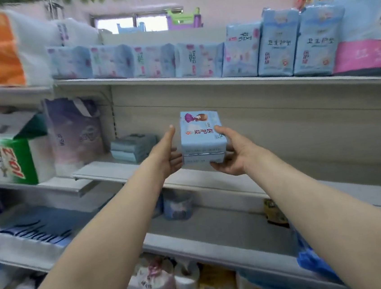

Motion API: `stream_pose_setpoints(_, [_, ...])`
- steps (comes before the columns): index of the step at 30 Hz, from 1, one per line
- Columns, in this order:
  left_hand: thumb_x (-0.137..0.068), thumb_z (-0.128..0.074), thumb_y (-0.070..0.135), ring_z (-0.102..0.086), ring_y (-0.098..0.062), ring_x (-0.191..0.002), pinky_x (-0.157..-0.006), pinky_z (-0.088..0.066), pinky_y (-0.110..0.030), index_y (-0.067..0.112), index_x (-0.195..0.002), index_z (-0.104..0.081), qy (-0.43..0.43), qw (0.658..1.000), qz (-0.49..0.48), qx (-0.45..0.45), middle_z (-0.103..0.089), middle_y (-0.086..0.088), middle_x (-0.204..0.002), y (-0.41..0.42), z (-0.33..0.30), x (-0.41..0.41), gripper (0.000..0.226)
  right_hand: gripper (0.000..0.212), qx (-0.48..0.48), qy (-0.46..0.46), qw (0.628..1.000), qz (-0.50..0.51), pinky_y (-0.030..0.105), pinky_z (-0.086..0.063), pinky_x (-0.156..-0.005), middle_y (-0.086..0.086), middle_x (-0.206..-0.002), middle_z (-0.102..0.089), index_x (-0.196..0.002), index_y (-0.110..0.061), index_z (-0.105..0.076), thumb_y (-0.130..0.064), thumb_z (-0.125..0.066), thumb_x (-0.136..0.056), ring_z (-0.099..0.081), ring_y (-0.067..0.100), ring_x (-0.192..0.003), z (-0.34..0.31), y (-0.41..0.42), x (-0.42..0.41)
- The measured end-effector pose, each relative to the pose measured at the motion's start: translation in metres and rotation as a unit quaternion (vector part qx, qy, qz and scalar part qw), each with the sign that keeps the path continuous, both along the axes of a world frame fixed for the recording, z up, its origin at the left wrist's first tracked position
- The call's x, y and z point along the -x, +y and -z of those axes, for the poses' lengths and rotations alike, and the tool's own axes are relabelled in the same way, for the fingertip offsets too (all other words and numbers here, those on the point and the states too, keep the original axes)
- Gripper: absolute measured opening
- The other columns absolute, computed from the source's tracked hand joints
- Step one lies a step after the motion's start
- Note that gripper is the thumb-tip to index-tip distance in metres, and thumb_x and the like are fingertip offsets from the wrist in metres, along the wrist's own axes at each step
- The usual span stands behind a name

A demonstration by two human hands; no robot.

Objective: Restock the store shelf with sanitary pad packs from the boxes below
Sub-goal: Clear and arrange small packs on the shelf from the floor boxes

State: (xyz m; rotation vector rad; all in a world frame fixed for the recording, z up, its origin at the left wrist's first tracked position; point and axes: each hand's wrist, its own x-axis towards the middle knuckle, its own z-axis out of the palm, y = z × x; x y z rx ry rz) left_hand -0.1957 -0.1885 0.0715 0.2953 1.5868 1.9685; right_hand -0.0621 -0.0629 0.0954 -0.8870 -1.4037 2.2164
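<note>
Above the middle shelf, I hold two stacked packs, left hand flat against one side, right hand gripping the other. Placing is underway; next I must lower them onto the shelf's bare board.

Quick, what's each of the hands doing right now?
Left hand: fingers straight, pressed flat against the pad packs.
Right hand: curled round the same packs.

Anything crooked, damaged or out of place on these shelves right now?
Yes: the grey middle shelf board juts forward past the white shelf to its left, edges misaligned. The green-and-white pack there shows its print upside down.
</note>
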Motion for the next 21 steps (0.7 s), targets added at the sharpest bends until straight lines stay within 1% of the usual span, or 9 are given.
stream_pose_setpoints(1, [-0.082, -0.058, 0.074, -0.057, -0.032, -0.129, -0.101, -0.049, -0.036, 0.003, -0.14, -0.049, -0.009, 1.0, -0.01, -0.004, -0.063, -0.019, -0.132, -0.001, 0.004, 0.011, 0.091, 0.053, 0.003, -0.003, 1.0, 0.003, 0.042, -0.06, -0.079, 0.014, -0.102, -0.07, -0.102, -0.01, -0.065, -0.043, -0.088, -0.067, -0.069, 0.031, -0.095, 0.002, 0.001, 0.01])
stream_pose_setpoints(2, [-0.083, -0.058, 0.073, -0.062, -0.031, -0.122, -0.101, -0.049, -0.037, 0.002, -0.141, -0.047, -0.013, 1.0, -0.02, -0.01, -0.062, -0.02, -0.134, -0.002, 0.007, 0.024, 0.092, 0.053, 0.005, -0.006, 1.0, 0.006, 0.043, -0.06, -0.078, 0.014, -0.101, -0.071, -0.102, -0.01, -0.065, -0.043, -0.088, -0.067, -0.069, 0.031, -0.094, 0.004, 0.003, 0.019])
stream_pose_setpoints(4, [-0.086, -0.058, 0.069, -0.065, -0.027, -0.107, -0.09, -0.049, -0.037, 0.003, -0.142, -0.043, -0.022, 0.998, -0.044, -0.024, -0.061, -0.018, -0.132, -0.005, 0.014, 0.05, 0.088, 0.055, 0.009, -0.014, 1.0, 0.012, 0.043, -0.06, -0.079, 0.013, -0.098, -0.071, -0.103, -0.01, -0.066, -0.043, -0.089, -0.066, -0.07, 0.031, -0.092, 0.008, 0.006, 0.038])
stream_pose_setpoints(9, [-0.083, -0.064, 0.068, -0.066, -0.024, -0.105, -0.074, -0.053, -0.033, 0.009, -0.145, -0.042, -0.041, 0.992, -0.117, -0.038, -0.058, -0.016, -0.133, -0.003, 0.025, 0.116, 0.088, 0.061, 0.03, -0.019, 0.999, 0.036, 0.044, -0.06, -0.075, 0.013, -0.099, -0.073, -0.107, -0.01, -0.066, -0.042, -0.091, -0.062, -0.071, 0.031, -0.088, 0.02, 0.019, 0.086])
stream_pose_setpoints(10, [-0.081, -0.066, 0.068, -0.065, -0.025, -0.113, -0.075, -0.053, -0.032, 0.01, -0.145, -0.043, -0.047, 0.988, -0.139, -0.045, -0.057, -0.013, -0.135, -0.002, 0.028, 0.129, 0.089, 0.06, 0.032, -0.021, 0.998, 0.04, 0.044, -0.061, -0.073, 0.012, -0.098, -0.073, -0.107, -0.011, -0.066, -0.042, -0.091, -0.062, -0.072, 0.031, -0.087, 0.023, 0.021, 0.093])
stream_pose_setpoints(13, [-0.07, -0.071, 0.069, -0.058, -0.033, -0.125, -0.098, -0.054, -0.042, 0.01, -0.141, -0.046, -0.052, 0.978, -0.201, -0.035, -0.052, -0.007, -0.144, 0.001, 0.038, 0.177, 0.095, 0.055, 0.043, -0.028, 0.997, 0.052, 0.043, -0.061, -0.071, 0.011, -0.094, -0.074, -0.105, -0.012, -0.068, -0.041, -0.09, -0.063, -0.072, 0.03, -0.085, 0.031, 0.027, 0.123])
stream_pose_setpoints(16, [-0.078, -0.07, 0.059, -0.063, -0.034, -0.109, -0.094, -0.056, -0.047, 0.002, -0.131, -0.052, -0.018, 0.965, -0.262, -0.02, -0.061, -0.008, -0.12, 0.0, 0.05, 0.217, 0.08, 0.051, 0.042, -0.033, 0.997, 0.056, 0.042, -0.06, -0.071, 0.01, -0.095, -0.074, -0.104, -0.013, -0.069, -0.041, -0.089, -0.066, -0.071, 0.03, -0.087, 0.037, 0.031, 0.145])
stream_pose_setpoints(19, [-0.068, -0.065, 0.067, -0.06, -0.037, -0.113, -0.097, -0.051, -0.05, 0.007, -0.134, -0.053, 0.01, 0.948, -0.309, 0.07, -0.06, -0.013, -0.131, -0.004, 0.062, 0.255, 0.09, 0.052, 0.039, -0.04, 0.997, 0.058, 0.042, -0.06, -0.072, 0.01, -0.099, -0.075, -0.107, -0.013, -0.068, -0.041, -0.088, -0.068, -0.071, 0.031, -0.089, 0.041, 0.033, 0.165])
stream_pose_setpoints(21, [-0.075, -0.065, 0.063, -0.056, -0.04, -0.121, -0.102, -0.047, -0.051, 0.009, -0.14, -0.048, 0.039, 0.939, -0.321, 0.118, -0.054, -0.016, -0.138, -0.003, 0.072, 0.284, 0.086, 0.053, 0.038, -0.043, 0.997, 0.059, 0.042, -0.06, -0.074, 0.01, -0.101, -0.075, -0.11, -0.014, -0.068, -0.041, -0.087, -0.068, -0.071, 0.031, -0.09, 0.046, 0.035, 0.177])
